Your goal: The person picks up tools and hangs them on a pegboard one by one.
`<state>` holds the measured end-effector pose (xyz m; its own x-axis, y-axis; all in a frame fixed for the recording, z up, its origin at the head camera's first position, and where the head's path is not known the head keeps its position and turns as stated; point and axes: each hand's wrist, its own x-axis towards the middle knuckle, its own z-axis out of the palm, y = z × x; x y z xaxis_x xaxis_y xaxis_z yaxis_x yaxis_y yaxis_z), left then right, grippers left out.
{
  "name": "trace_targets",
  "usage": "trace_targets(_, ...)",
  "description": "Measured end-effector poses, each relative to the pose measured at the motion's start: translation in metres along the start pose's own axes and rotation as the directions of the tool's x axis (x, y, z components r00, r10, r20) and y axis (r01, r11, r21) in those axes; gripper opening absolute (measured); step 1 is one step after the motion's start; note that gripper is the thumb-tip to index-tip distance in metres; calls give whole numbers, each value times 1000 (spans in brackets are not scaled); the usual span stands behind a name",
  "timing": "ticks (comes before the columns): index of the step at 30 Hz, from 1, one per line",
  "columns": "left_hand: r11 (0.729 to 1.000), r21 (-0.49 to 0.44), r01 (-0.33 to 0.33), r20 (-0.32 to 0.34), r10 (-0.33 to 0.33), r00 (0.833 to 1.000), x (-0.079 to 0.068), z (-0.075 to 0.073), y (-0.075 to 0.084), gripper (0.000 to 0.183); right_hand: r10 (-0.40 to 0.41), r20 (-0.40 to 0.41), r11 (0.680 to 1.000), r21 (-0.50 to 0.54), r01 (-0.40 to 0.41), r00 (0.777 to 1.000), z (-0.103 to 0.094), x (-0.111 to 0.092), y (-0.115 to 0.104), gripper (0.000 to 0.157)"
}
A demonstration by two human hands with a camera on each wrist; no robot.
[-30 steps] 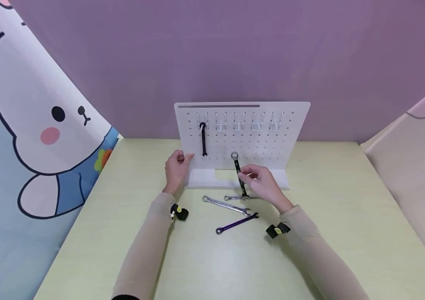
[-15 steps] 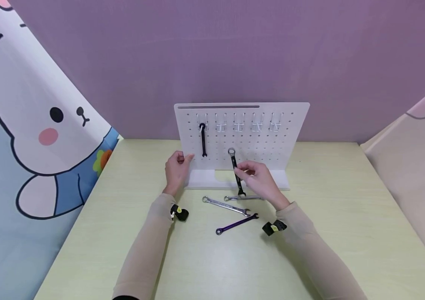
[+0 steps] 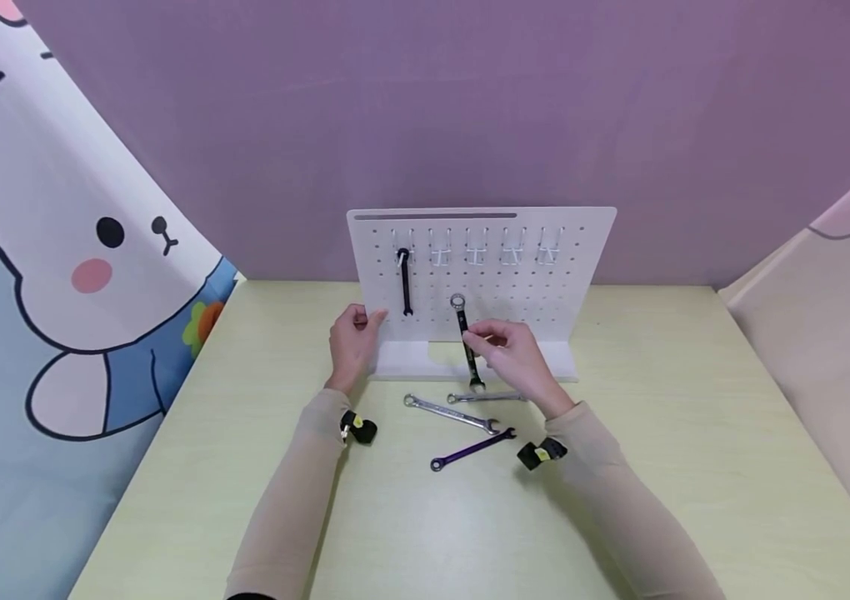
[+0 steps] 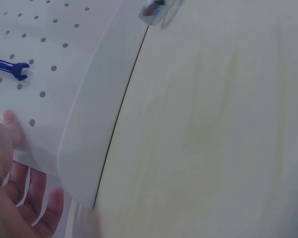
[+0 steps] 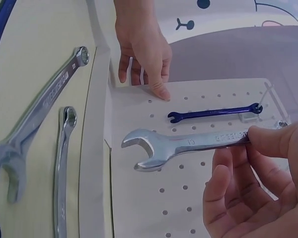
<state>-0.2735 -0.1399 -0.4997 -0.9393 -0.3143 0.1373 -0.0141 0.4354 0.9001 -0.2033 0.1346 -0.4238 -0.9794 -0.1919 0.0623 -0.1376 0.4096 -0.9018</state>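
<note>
My right hand (image 3: 515,354) pinches a silver combination wrench (image 5: 184,145) by its shaft, thumb against fingers. The wrench is nearly upright before the white pegboard (image 3: 522,300), ring end up and open jaw down; it looks dark in the head view. My left hand (image 3: 352,342) holds the pegboard's left edge, thumb (image 4: 11,130) on the front face and fingers past the edge. A dark blue wrench (image 3: 406,283) hangs from the leftmost hook. On the table lie two silver wrenches, one slanted (image 3: 451,412) and one level (image 3: 487,397), plus a purple wrench (image 3: 472,450).
Several white double hooks (image 3: 476,250) line the upper pegboard, right of the hanging wrench. The board's base (image 3: 402,358) stands on the pale wooden table (image 3: 657,417). Behind rises a purple backdrop (image 3: 470,108), and a cartoon-printed cloth (image 3: 95,333) hangs at left.
My right hand has moved slightly left and up with its wrench, whose lower end has come away from the level wrench on the table. My left hand stays at the board's edge.
</note>
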Motion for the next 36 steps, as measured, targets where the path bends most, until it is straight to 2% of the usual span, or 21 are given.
trace_targets(21,1000,0,-2,9,2,1000,-1,-3,1,38,2,-5,998,63,-2,1000,13,11,-25,32)
trace_targets(29,1000,-9,-3,-4,3,1000,-2,-4,2,38,-26,-71,998,48,29,997,17,19,-37,30)
trace_targets(36,1000,-5,-7,-4,7,1000,-3,-4,2,38,-20,-78,995,95,28,997,19,25,-39,31)
